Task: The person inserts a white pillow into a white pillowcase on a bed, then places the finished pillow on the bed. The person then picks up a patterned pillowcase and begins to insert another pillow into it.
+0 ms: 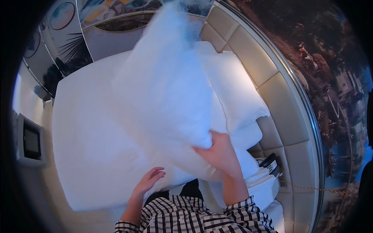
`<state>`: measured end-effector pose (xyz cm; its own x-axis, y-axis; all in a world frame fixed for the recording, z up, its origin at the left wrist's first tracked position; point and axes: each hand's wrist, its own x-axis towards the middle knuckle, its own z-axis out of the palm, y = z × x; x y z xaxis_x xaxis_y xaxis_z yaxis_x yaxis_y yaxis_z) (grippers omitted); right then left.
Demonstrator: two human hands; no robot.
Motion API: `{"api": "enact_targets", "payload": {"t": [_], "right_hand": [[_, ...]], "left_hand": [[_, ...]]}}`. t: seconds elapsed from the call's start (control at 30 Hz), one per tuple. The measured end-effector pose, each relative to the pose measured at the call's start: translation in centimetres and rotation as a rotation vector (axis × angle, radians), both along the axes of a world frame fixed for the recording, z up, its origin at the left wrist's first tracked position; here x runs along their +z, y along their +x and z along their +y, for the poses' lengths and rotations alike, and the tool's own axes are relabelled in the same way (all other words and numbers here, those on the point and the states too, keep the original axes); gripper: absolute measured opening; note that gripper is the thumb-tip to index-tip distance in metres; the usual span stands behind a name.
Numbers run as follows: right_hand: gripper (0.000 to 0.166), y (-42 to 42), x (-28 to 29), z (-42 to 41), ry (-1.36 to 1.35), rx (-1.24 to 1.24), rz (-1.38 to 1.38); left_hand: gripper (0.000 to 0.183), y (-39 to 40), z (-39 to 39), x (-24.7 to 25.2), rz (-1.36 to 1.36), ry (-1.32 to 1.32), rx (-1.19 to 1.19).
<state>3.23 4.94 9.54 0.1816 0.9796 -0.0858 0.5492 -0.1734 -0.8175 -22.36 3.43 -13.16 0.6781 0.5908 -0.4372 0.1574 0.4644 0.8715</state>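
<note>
My right hand (pixel 220 150) grips the near corner of a white bed cover (pixel 174 96), between thumb and fingers. The cloth is blurred and billows up and away over the bed towards the far wall. My left hand (pixel 151 178) holds nothing; its fingers are a little bent, above the near edge of the bed (pixel 87 163), which is dressed in a white sheet. White pillows (pixel 233 87) lie to the right, by the padded headboard (pixel 279 110); the cover hides part of the bed beside them.
A black telephone (pixel 271 164) rests on a bedside stand at the right, near folded white linen (pixel 263 189). A twisted cord (pixel 309 188) runs along the headboard. A grey boxy unit with a dark panel (pixel 31 141) stands at the left. Decorated panels (pixel 116 40) line the far wall.
</note>
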Motion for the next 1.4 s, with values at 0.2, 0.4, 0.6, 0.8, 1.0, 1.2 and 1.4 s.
{"api": "enact_targets", "payload": {"t": [0.2, 0.4, 0.6, 0.8, 1.0, 1.2, 1.4], "right_hand": [[0.034, -3.3, -5.1, 2.1, -0.063, 0.479, -0.187], [0.046, -4.9, -26.5, 5.2, -0.145, 0.497, -0.412], [0.062, -6.0, -33.5, -3.8, -0.042, 0.332, -0.45], [0.059, -2.9, -34.1, -9.6, -0.133, 0.177, -0.57], [0.071, 4.3, -35.8, -13.3, -0.298, -0.201, -0.659], [0.083, 10.1, -38.8, -16.6, -0.617, -0.548, -0.462], [0.093, 15.5, -41.0, -18.0, -0.957, -0.706, -0.154]], "left_hand": [[0.034, -8.1, -2.0, 4.8, -0.044, -0.085, -0.089], [0.04, -6.5, -3.4, 1.4, 0.153, -0.174, 0.213], [0.07, -1.3, -3.4, -7.3, 0.548, 0.661, 0.297], [0.072, 3.4, -3.7, -11.4, 0.915, 0.859, -0.117], [0.074, -0.6, -3.3, -14.2, 1.14, 0.759, -0.098], [0.084, -9.7, -1.8, -18.9, 1.344, 0.23, 0.129], [0.085, -19.2, -5.0, -24.0, 0.985, -0.108, 0.349]]}}
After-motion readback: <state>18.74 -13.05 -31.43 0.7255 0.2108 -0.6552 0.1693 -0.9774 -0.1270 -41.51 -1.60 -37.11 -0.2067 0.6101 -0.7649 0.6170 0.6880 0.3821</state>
